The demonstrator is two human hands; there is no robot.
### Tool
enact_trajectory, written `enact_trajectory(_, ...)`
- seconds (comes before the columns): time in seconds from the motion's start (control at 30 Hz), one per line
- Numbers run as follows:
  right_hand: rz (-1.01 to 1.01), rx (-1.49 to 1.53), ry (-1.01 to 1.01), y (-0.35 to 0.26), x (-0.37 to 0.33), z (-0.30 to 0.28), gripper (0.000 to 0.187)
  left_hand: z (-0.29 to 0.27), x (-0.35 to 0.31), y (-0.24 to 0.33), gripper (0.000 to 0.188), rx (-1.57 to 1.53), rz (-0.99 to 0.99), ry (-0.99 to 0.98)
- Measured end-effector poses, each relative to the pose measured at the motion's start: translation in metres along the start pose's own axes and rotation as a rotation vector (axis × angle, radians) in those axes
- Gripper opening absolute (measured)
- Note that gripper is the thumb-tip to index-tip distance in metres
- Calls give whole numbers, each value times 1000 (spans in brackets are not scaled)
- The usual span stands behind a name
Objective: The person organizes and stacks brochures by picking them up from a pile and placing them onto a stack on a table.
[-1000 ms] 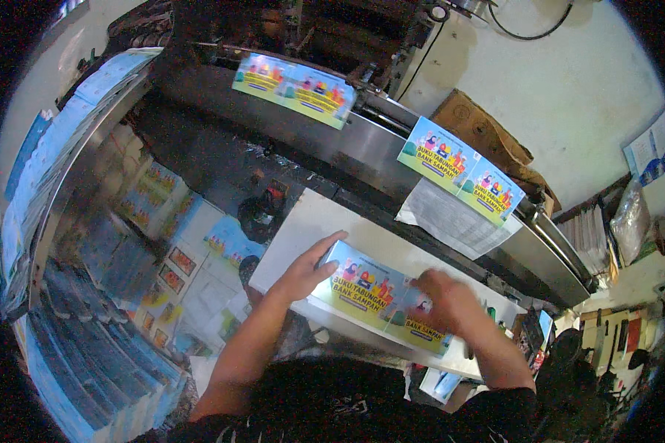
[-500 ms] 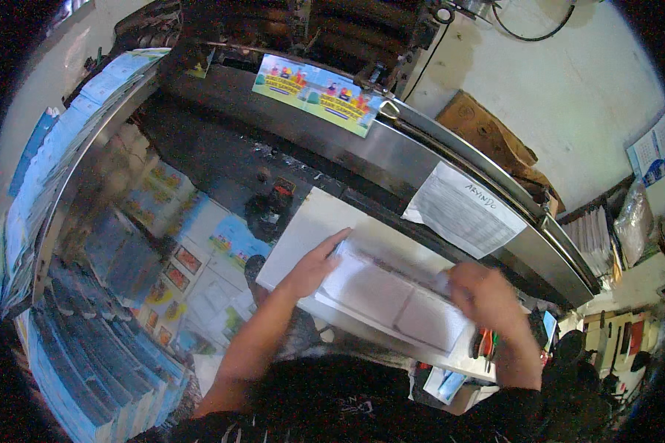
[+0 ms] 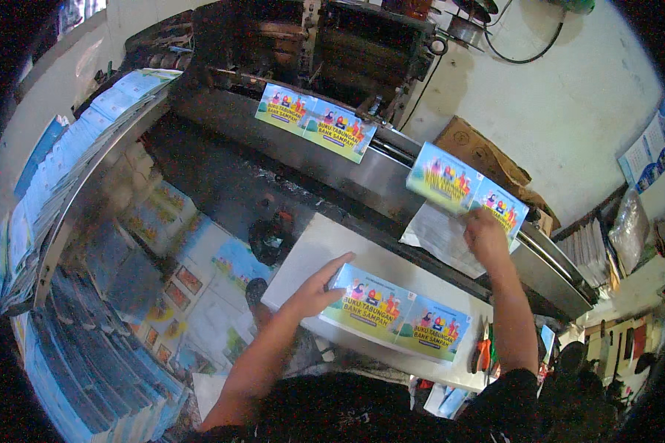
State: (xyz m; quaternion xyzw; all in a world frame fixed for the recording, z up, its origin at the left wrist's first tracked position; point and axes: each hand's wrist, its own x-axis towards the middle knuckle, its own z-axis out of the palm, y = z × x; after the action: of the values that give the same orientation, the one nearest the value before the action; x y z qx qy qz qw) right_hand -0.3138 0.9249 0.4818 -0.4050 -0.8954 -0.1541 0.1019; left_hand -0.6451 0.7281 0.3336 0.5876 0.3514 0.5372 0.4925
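On the white board lies a colourful printed booklet, its cover in two matching halves. My left hand rests against its left end, thumb and forefinger stretched apart around the corner. Up to the right, my right hand is closed on the lower edge of a second printed booklet of the same design, held over the metal rail and partly blurred. Beneath it, a white paper sheet is partly covered. Another matching printed sheet lies further left on the machine's metal ledge.
Red-handled pliers lie at the board's right end. Blue-covered stacks stand at the lower left, below a metal shelf with a long row of booklets. A dark machine rises at the back; torn cardboard leans by the wall.
My right hand has moved up and right from the board, now carrying a printed booklet. On the board, a colourful cover shows where pale pages lay. My left hand stays near the same spot.
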Motion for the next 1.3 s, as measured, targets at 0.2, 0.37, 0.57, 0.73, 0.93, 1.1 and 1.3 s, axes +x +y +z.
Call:
enact_trajectory(0.2,-102,365,-268,-83,-74,-21,24,-1,0,2,70,-46,-58,10)
enact_trajectory(0.37,-229,339,-538,-152,-114,-50,60,3,6,10,69,-32,-58,6)
enact_trajectory(0.57,-222,532,-530,-139,-109,-30,59,2,6,14,66,-86,-79,18)
enact_trajectory(0.73,-201,540,-601,-144,-97,-40,59,-1,3,0,63,-50,-67,-3)
enact_trajectory(0.93,-187,749,-589,-118,-79,-67,32,-5,3,-9,55,-71,20,-11)
enact_trajectory(1.1,167,239,-208,-61,-24,-114,15,0,1,-7,59,-211,-86,29)
enact_trajectory(1.3,111,-103,494,-9,32,-89,31,-1,0,1,70,137,-23,31)
